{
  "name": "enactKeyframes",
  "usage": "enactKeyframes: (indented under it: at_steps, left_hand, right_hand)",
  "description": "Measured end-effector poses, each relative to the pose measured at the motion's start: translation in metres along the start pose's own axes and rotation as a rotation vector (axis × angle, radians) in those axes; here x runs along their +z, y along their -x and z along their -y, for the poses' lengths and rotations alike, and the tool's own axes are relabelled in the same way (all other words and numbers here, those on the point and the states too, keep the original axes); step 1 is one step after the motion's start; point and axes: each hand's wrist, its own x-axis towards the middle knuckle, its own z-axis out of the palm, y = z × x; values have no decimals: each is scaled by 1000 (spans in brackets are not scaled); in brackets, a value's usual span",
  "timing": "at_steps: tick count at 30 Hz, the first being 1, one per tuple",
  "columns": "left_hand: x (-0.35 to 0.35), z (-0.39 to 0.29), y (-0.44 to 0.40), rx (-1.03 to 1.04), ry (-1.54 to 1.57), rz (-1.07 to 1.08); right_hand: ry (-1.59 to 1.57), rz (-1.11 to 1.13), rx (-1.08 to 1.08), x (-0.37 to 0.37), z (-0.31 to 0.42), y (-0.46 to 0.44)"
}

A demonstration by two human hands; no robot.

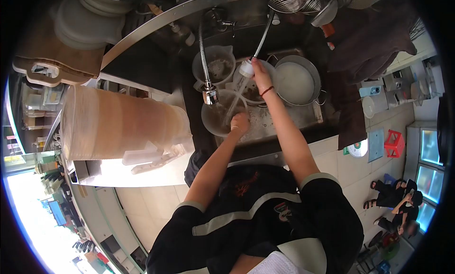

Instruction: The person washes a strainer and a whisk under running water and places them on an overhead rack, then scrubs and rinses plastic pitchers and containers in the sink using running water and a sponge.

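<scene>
My right hand [260,75] is closed round a white spray head [246,68] on a flexible metal hose [263,37]. A stream of water runs from it down into a clear plastic container [212,118] in the sink. At that container's right rim, my left hand [240,123] is closed; its fingertips are partly hidden. Behind stands another clear plastic jug [215,60]. A further clear container [256,94] sits under my right hand. Right of it, a metal pot [297,79] holds cloudy whitish liquid.
A chrome tap [210,94] hangs over the containers. Left of the sink [279,128] lies a tall stack of translucent tubs [128,122]. Strainers [289,1] hang at the back, and dark cloths [365,37] drape on the right. A person [403,203] sits farther off, near a red stool [394,144].
</scene>
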Motion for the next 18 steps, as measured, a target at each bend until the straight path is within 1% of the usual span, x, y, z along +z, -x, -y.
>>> enactKeyframes:
  at_steps: [1, 2, 3, 5, 7, 9, 10, 11, 12, 13, 14, 15, 16, 17, 18]
  left_hand:
    - [-4, 8, 2, 0, -6, 4]
    - [-15, 15, 7, -15, 15, -43]
    - [-24, 21, 14, -33, 37, -88]
    - [-48, 33, 16, -70, 95, -111]
    - [-59, 38, 4, -104, 156, -142]
    - [-67, 36, -4, -169, -8, -245]
    - [-70, 35, -5, -166, -8, -245]
    - [-81, 29, 0, -224, 141, -310]
    - [-88, 26, 3, -283, 291, -373]
    - [-87, 30, 3, -282, 292, -372]
    - [-84, 39, 2, -392, 367, -379]
    - [-78, 50, 1, -505, 440, -384]
    - [-73, 61, 3, -507, 439, -381]
    - [-65, 73, 4, -405, 455, -409]
    - [-61, 78, 7, -300, 470, -436]
  right_hand:
    - [181, 33, -47, -12, -5, -4]
    - [301, 24, -23, -19, 0, -3]
    - [298, 23, -15, -17, -1, -3]
    - [324, -72, -41, -8, -3, -3]
    - [284, -43, -13, 9, 7, 0]
    - [162, 54, -19, 16, 9, -4]
    - [169, 79, 1, 14, 13, -6]
    - [170, 76, -1, 8, 17, -7]
    - [208, 111, 44, -1, 23, -7]
    - [245, 146, 90, -9, 28, -6]
    - [363, 100, 74, -22, 24, -12]
    - [362, 100, 76, -32, 23, -16]
    - [376, 79, 104, -42, 22, -19]
    - [389, 57, 130, -47, 21, -22]
    - [516, 44, 125, -48, 25, -22]
